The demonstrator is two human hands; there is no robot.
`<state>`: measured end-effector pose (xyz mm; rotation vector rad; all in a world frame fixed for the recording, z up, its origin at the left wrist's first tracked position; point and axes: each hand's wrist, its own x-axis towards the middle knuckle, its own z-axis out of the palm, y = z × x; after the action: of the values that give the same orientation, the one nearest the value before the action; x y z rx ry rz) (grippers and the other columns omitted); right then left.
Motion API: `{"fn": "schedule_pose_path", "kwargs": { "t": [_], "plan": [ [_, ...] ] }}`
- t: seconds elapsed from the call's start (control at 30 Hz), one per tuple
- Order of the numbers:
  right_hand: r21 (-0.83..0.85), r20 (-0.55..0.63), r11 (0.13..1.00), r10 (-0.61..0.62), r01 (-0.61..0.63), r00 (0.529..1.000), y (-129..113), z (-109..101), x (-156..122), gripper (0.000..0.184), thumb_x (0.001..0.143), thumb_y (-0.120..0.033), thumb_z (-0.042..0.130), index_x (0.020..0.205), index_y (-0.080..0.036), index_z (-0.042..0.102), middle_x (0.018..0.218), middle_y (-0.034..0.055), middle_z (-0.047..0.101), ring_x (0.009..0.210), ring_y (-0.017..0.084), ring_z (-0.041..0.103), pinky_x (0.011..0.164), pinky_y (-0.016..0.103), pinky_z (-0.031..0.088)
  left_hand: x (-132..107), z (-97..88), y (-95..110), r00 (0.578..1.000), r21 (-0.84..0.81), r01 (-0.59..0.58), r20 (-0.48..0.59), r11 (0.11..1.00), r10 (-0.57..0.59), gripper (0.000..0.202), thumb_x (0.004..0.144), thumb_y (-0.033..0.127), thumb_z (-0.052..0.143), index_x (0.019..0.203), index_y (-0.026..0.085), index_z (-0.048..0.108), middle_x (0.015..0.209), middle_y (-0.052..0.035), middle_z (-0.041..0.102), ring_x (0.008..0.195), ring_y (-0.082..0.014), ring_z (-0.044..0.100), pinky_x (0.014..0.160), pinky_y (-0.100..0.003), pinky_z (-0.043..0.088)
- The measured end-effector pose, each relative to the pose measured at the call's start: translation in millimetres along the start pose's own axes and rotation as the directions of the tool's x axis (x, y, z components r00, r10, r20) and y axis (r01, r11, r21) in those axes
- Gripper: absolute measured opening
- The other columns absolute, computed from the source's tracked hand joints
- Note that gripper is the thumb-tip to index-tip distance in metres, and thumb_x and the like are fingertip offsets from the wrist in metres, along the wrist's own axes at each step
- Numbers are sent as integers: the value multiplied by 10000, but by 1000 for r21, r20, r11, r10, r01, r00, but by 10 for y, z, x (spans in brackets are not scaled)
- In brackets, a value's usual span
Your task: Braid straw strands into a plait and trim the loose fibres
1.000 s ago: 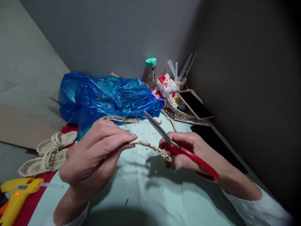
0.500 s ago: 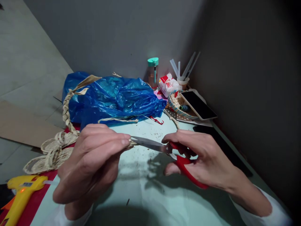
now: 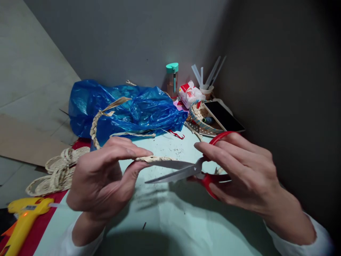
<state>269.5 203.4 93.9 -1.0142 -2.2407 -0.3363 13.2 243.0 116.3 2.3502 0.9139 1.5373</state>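
Between thumb and fingers, my left hand (image 3: 106, 174) pinches a pale braided straw cord (image 3: 157, 159). One stretch of the braid runs right from my fingertips, and its leafy tail rises behind the hand in front of the blue bag. My right hand (image 3: 239, 170) grips red-handled scissors (image 3: 196, 170) by their loops. Their blades are spread apart and point left. The upper blade lies just under the braid, close to my left thumb, while the lower one hangs free over the pale green tabletop (image 3: 170, 224).
A crumpled blue plastic bag (image 3: 144, 110) lies at the back. Coiled cord bundles (image 3: 60, 170) and a yellow glue gun (image 3: 26, 213) are at left. A bottle (image 3: 172, 81), a tissue pack (image 3: 190, 94), a cup of glue sticks (image 3: 206, 91), a basket (image 3: 197, 115) and a tablet (image 3: 223, 115) stand back right.
The scissors' blades have spread from nearly closed. My left hand has turned, showing more of the braid, and the braid's tail has shifted right. My right hand has moved slightly up and right.
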Motion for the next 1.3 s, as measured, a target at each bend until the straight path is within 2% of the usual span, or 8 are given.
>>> {"fn": "schedule_pose_path", "kwargs": {
  "t": [0.1,0.4,0.6,0.7,0.83,0.97,1.13,1.3],
  "plan": [
    [-55,-31,998,14,-16,999,5,-18,-9,522,803,-226,670,1283,-180,469,812,78,624,744,249,521,678,384,453,21,13,23,996,-88,-82,-32,993,80,279,755,-51,686,815,221,667,750,48,758,655,-115,684,645,-283,584],
    [4,-52,999,-35,35,998,37,63,-32,358,881,-171,641,1227,-142,551,737,26,599,643,164,506,580,290,411,-26,95,-138,985,-318,-167,-97,933,143,374,647,-118,744,901,150,687,790,20,764,665,-115,694,604,-225,582],
    [131,-22,991,-4,7,1000,2,86,-43,248,913,-179,629,1154,-132,598,746,28,625,647,145,527,585,270,415,-91,204,-87,975,-383,15,-200,924,-98,435,582,-96,826,919,146,695,779,40,698,679,-125,730,642,-206,618],
    [326,29,937,121,-124,992,-42,84,-14,221,911,-306,678,1069,-156,638,745,14,636,641,129,546,600,255,430,-109,199,-70,967,-384,83,-194,920,-168,481,567,-69,860,948,180,705,811,50,690,673,-125,726,650,-218,620],
    [629,197,615,464,-475,863,-73,80,72,315,774,-407,811,929,-180,657,669,-31,605,557,100,529,560,229,451,-127,153,-86,962,-421,198,-88,885,-257,322,727,9,796,968,216,740,863,27,717,748,-126,688,677,-226,574],
    [767,491,141,499,-626,714,-70,62,109,370,733,-287,839,1024,-204,626,682,-39,632,570,98,565,546,211,470,-125,115,-95,957,-410,285,78,866,-278,253,863,67,691,989,265,786,910,6,725,837,-134,602,682,-236,477],
    [805,571,-104,403,-583,716,-95,61,97,366,742,-173,822,1048,-231,630,780,-19,691,665,97,624,596,187,498,-72,91,-96,967,-352,223,195,909,-162,299,862,99,701,1060,307,784,873,8,686,804,-142,555,642,-261,426],
    [783,619,-319,320,-534,717,-92,146,82,393,720,-122,833,1047,-222,640,792,-26,701,618,71,617,553,152,496,-52,131,-62,981,-132,118,167,984,-95,289,798,81,769,972,311,791,831,33,686,780,-128,598,670,-252,462]
  ]
}}
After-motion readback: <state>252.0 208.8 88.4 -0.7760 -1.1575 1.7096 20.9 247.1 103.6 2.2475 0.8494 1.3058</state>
